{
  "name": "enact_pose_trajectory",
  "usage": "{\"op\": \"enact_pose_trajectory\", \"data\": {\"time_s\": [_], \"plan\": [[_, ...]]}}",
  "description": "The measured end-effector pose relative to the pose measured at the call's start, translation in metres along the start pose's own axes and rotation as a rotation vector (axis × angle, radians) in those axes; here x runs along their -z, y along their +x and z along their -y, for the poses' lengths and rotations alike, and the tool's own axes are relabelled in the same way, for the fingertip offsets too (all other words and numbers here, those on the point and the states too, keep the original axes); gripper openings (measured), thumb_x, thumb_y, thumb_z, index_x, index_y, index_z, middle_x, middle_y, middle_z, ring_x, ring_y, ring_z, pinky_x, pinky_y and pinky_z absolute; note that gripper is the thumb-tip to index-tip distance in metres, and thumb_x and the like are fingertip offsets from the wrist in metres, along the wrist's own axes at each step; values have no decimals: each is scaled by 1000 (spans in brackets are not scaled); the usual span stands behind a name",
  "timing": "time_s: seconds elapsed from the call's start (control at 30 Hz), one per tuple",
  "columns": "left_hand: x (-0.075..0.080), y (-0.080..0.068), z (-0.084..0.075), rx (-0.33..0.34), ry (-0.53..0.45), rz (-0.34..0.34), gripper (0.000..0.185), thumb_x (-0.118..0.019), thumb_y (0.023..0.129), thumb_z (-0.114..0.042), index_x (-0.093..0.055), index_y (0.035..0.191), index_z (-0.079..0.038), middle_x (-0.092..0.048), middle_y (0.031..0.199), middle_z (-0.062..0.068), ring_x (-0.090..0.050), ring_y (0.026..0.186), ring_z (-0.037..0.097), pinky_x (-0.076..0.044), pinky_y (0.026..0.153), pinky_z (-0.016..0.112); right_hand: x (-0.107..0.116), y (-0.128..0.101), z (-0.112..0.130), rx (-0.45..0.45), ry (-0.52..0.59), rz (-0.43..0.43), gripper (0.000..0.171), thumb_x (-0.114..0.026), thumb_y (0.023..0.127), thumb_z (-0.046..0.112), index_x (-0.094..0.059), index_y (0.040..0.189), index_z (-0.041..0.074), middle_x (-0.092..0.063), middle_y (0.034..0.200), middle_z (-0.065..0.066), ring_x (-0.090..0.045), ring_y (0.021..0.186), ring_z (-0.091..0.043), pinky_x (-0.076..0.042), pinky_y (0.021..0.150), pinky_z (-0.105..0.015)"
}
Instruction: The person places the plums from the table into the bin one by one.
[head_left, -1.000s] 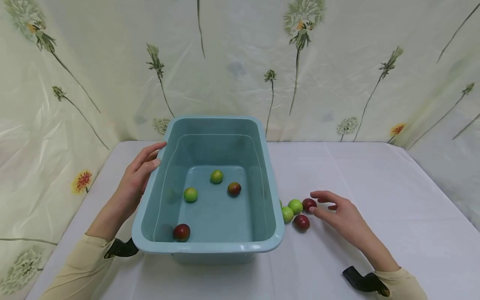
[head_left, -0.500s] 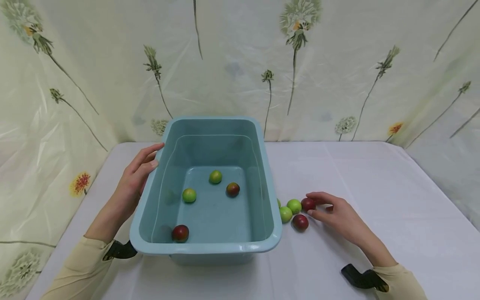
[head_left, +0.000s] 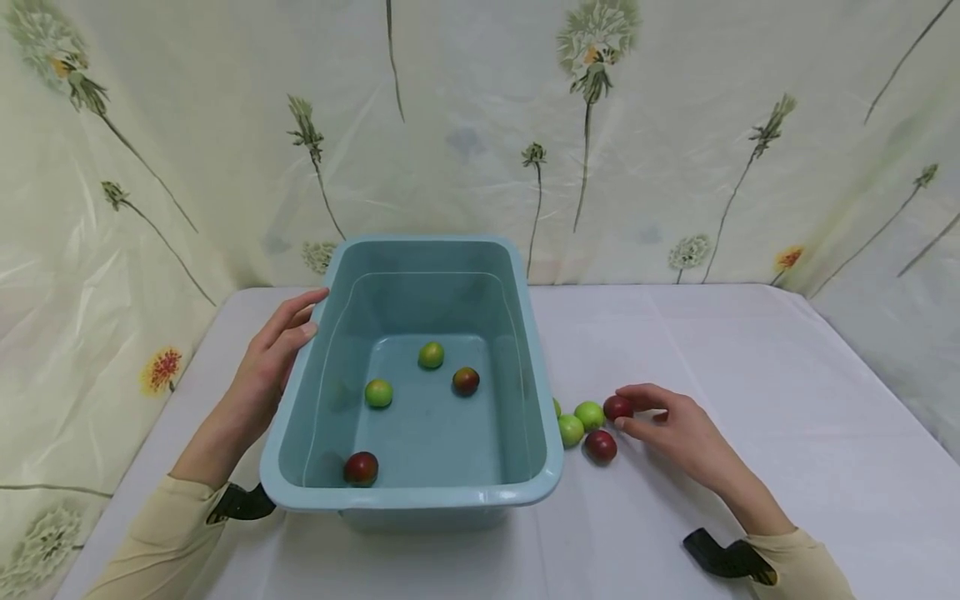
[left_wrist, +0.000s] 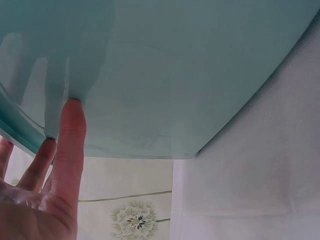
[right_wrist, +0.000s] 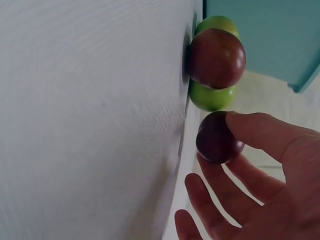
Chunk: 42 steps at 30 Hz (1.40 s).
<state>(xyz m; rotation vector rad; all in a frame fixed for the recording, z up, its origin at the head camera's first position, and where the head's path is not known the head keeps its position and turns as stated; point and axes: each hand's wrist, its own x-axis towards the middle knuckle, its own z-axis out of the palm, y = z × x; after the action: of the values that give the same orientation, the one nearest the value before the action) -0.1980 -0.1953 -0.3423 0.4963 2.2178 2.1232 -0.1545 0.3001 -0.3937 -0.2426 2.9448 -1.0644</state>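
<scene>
A staged tabletop: floral plastic backdrop [head_left: 675,125] behind white-clothed table [head_left: 750,375].

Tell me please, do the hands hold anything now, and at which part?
The right hand pinches a dark red fruit by its sides, thumb and forefinger, on the table. The left hand holds nothing; its straight fingers rest on the blue tub's outer wall.
</scene>
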Motion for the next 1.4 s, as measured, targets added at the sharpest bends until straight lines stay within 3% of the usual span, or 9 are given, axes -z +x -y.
{"op": "enact_pose_trajectory", "data": {"time_s": [0.5,1.0,1.4], "plan": [[1,1,1,14,20,-3,43,-41,105,-32,-42,148,-27,-40,144,9,-54,114,26,-55,81,34,2,-2,9,17,16,-50,43,-70,92,35,-61,126,9,-67,115,-8,-59,110,-29,-44,92,-51],[2,0,1,28,30,-5,43,-43,105,-32,-43,147,-27,-41,144,10,-56,112,26,-55,81,35,-4,-1,18,25,23,-76,41,-70,92,33,-62,125,10,-68,113,-6,-60,108,-27,-45,92,-52],[2,1,2,22,40,-13,44,-43,105,-33,-42,148,-28,-40,145,9,-53,115,29,-54,82,35,-3,13,31,110,17,-128,38,-71,92,30,-62,124,11,-68,112,-4,-60,105,-25,-45,92,-53]]}}
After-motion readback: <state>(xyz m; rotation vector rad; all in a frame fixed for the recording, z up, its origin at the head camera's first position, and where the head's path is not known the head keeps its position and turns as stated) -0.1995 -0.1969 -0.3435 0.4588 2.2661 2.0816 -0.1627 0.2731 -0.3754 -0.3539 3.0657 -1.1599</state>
